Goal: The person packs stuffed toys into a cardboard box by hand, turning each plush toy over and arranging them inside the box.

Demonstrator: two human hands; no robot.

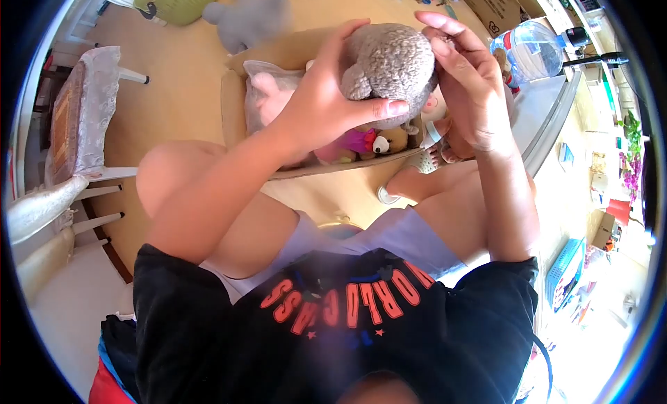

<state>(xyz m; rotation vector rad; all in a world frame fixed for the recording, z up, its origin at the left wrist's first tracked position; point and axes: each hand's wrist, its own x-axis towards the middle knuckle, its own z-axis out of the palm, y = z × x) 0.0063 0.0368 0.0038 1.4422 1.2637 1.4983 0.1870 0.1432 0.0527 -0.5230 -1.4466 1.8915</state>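
Toy (pixel 397 65) of nubbly grey plush, rounded

I am wearing a black short-sleeved T-shirt (pixel 333 362), its chest displaying curved red-orange lettering (pixel 353 308) and small stars (pixel 379 332). Pale lavender shorts (pixel 399 237) are showing below its hem.

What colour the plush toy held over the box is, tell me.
Grey; the plush toy shows in the head view.

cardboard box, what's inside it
Inside the cardboard box, a pink plush toy shows at the left and a brown bear by the near edge. The grey plush toy, left hand and right hand hide whatever lies behind them.
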